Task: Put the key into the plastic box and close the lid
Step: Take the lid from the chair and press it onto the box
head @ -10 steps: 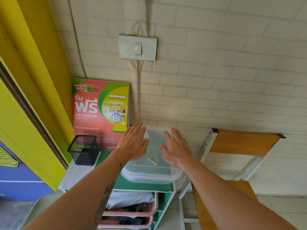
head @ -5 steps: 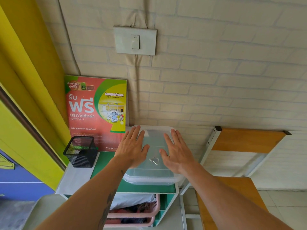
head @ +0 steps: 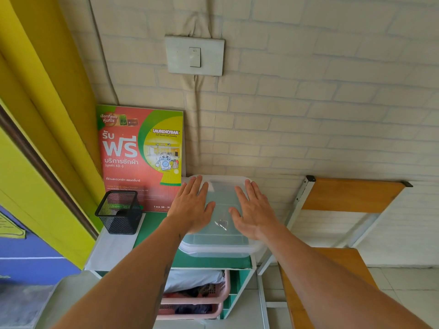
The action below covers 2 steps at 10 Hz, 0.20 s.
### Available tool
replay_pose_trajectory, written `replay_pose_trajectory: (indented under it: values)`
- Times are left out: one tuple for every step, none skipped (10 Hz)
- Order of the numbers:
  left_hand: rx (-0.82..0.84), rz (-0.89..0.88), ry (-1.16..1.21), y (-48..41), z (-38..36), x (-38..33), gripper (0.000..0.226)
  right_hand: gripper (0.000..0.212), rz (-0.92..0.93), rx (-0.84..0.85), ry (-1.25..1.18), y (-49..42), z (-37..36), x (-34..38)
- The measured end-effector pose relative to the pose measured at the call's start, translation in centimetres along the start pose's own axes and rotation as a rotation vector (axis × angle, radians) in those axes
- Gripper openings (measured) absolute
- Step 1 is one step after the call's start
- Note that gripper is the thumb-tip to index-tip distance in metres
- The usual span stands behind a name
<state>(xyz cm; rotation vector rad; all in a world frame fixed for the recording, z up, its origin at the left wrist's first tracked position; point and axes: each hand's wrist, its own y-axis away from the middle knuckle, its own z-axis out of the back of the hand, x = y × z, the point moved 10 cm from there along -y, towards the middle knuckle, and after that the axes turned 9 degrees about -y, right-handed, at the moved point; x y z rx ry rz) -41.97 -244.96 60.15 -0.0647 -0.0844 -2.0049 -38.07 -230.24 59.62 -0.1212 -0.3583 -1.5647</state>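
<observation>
A clear plastic box [head: 221, 248] stands on the green shelf top [head: 154, 224] against the brick wall, with its clear lid [head: 222, 198] lying on it. Through the lid I make out the small metal key [head: 221, 224] inside. My left hand [head: 191, 206] lies flat on the lid's left half, fingers spread. On the right half my right hand [head: 253, 210] rests flat in the same way. Neither hand grips anything.
A black mesh pen cup [head: 118, 212] stands at the shelf's left, with a red and green laundry poster [head: 140, 157] leaning behind it. Pink baskets [head: 202, 298] sit below the shelf top. A wooden chair [head: 332, 233] stands at the right. A light switch [head: 194, 55] is on the wall.
Both hands have slid a little forward over the lid and lie flatter on it. The view has shifted slightly; the box and key stay in place.
</observation>
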Motion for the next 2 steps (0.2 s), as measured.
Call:
replay_pose_trajectory:
  values:
    - [0.021, -0.009, 0.015, -0.1, 1.0, -0.3, 0.069, 0.072, 0.004, 0.026, -0.037, 0.2, 1.1, 0.2]
    - [0.0, 0.023, 0.033, 0.1, 2.2, -0.3, 0.067, 0.072, 0.002, -0.018, -0.07, 0.9, 2.8, -0.2]
